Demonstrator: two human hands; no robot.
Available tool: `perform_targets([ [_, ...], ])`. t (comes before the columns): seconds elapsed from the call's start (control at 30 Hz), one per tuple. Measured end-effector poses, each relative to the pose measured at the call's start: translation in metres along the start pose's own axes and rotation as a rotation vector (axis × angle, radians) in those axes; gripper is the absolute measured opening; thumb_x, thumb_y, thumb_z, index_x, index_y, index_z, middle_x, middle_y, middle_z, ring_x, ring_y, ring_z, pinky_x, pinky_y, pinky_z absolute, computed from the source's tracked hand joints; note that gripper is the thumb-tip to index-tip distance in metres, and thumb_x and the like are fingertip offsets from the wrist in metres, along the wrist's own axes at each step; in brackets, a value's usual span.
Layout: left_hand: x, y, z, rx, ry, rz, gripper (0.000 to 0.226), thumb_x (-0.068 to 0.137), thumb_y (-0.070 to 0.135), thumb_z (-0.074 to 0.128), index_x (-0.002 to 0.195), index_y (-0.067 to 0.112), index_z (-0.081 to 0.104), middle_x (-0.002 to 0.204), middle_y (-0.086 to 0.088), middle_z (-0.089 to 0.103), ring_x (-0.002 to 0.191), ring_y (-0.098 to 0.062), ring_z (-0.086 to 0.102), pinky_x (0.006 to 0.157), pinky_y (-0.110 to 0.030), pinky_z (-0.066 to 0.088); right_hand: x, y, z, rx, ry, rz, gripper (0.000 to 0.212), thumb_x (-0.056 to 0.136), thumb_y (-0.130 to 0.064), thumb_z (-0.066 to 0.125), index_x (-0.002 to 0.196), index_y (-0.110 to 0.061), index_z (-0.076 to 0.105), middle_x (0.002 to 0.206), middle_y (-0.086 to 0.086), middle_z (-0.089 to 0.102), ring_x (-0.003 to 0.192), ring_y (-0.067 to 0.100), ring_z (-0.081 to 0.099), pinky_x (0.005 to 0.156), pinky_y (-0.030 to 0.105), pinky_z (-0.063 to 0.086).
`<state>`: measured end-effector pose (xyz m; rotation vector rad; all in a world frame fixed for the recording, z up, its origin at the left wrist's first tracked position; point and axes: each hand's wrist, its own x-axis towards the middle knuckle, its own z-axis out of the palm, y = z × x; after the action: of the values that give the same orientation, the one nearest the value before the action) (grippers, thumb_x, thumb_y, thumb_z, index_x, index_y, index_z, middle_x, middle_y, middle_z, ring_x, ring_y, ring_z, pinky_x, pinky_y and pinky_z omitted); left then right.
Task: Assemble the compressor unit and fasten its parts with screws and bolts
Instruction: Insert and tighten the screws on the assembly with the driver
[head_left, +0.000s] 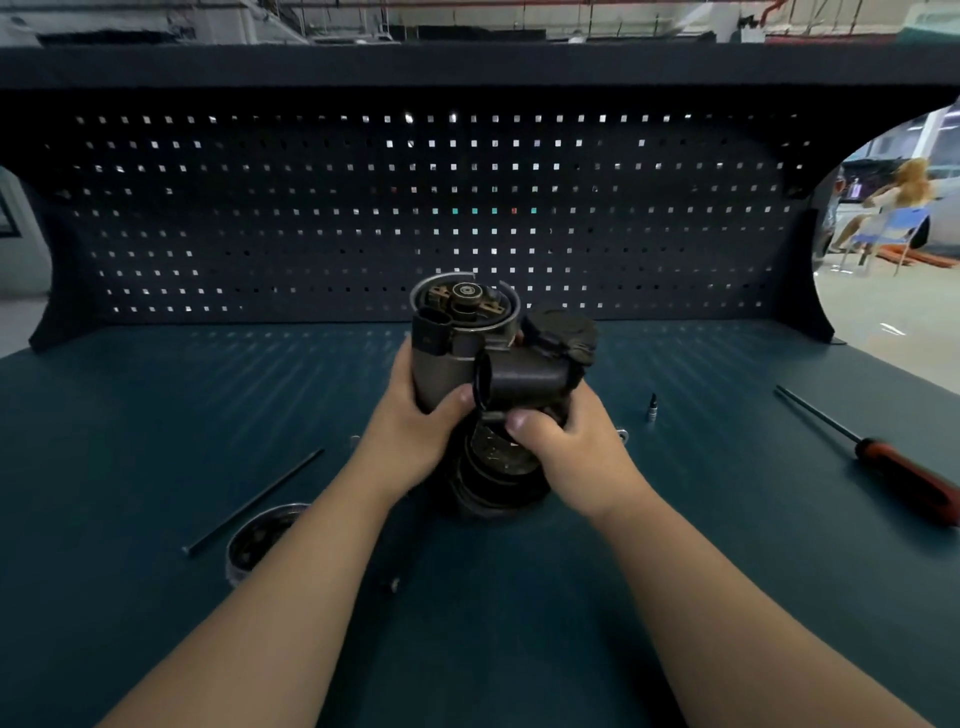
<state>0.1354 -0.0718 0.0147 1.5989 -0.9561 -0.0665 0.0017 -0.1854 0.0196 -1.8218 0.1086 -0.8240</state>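
The compressor unit (467, 343) stands at the middle of the blue bench, a dark metal cylinder with an open top showing a bearing and windings. A black pipe fitting (524, 382) juts from its right side. My left hand (415, 431) grips the cylinder body from the left, thumb across its front. My right hand (566, 447) grips the lower black ribbed part (498, 483) under the pipe fitting. Both hands hold the unit tilted a little away from me.
An orange-handled screwdriver (904, 475) lies at the right. A small bit (652, 406) stands right of the unit. A long black rod (257, 501) and a round metal cover (260, 540) lie at the left. A small screw (393, 584) lies near my left forearm. A pegboard (415, 218) closes the back.
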Motion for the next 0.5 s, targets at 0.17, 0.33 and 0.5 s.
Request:
perform_targets([
  [0.17,-0.009,0.013,-0.013,0.088,0.097,-0.045,0.060,0.063,0.050,0.080,0.114,0.033,0.053,0.106,0.013,0.064,0.098,-0.001,0.062,0.079,-0.020,0.050,0.001,-0.003,-0.005,-0.051,-0.034,-0.048,0.042,0.061,-0.043,0.057,0.098,-0.023,0.061,0.087,-0.016,0.067,0.085,-0.002,0.062,0.073,0.016,0.046],
  [0.33,-0.017,0.024,-0.017,0.368,0.151,-0.096,0.086,0.049,0.080,0.056,0.122,0.038,0.040,0.117,0.007,0.050,0.110,-0.020,0.053,0.093,-0.046,0.047,-0.003,-0.005,-0.018,-0.078,0.006,-0.057,0.019,0.078,-0.032,0.059,0.096,-0.039,0.061,0.095,-0.021,0.068,0.090,-0.008,0.061,0.072,0.008,0.044],
  [0.5,-0.016,0.023,-0.019,0.152,0.117,-0.104,0.081,0.046,0.074,0.067,0.115,0.042,0.039,0.101,0.025,0.057,0.084,0.017,0.057,0.066,-0.016,0.041,-0.006,-0.006,-0.025,-0.289,-0.013,-0.074,0.010,0.086,-0.038,0.058,0.092,-0.045,0.058,0.094,-0.027,0.067,0.087,-0.007,0.062,0.068,0.010,0.045],
])
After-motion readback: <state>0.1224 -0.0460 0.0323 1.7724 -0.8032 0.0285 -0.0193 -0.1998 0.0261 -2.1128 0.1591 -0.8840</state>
